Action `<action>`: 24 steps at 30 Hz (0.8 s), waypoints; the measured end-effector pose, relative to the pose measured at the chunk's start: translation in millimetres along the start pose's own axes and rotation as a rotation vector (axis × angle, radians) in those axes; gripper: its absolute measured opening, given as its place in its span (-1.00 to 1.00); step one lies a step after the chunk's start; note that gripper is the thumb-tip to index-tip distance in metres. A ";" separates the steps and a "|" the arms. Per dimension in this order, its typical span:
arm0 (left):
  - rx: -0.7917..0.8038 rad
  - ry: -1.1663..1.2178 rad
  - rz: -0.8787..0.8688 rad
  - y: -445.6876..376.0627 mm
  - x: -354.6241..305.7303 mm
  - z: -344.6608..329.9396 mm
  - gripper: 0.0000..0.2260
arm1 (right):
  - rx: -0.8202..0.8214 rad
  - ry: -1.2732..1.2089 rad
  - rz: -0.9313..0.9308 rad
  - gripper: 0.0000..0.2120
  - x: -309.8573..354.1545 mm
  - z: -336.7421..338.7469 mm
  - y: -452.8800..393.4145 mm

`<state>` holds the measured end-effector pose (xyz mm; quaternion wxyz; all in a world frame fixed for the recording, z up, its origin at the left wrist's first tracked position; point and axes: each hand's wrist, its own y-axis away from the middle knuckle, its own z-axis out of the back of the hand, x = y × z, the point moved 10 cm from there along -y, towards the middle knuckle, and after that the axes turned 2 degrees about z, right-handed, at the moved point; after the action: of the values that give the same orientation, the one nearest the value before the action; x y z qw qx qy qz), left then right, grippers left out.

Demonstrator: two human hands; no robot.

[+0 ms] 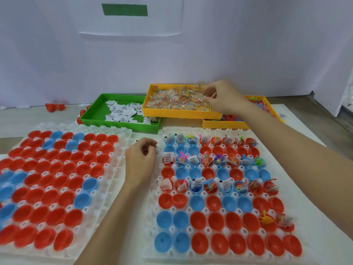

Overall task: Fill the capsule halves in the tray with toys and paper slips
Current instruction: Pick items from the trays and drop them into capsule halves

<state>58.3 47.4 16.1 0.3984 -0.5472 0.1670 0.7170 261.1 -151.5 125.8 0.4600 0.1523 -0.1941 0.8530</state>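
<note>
Two white trays hold red and blue capsule halves. In the right tray some rows carry toys and paper slips; other halves, like a blue one, hold nothing. The left tray holds bare halves only. My right hand reaches into the yellow bin and pinches a clear toy packet. My left hand rests between the two trays with fingers curled; whether it holds anything is hidden. A green bin behind holds white paper slips.
A second yellow bin with coloured plastic toys sits partly under the first, at the back right. Loose red capsule halves lie at the back left near the white wall. A yellow toy lies in a red half near the right tray's front.
</note>
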 end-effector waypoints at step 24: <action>0.009 0.002 -0.004 -2.0 0.0 -1.2 -0.72 | -0.244 0.030 0.003 -0.68 8.1 -4.9 -27.6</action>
<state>60.6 47.8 16.0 0.4021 -0.5464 0.1694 0.7149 279.8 -129.5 130.3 0.4768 0.0822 -0.2900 0.8257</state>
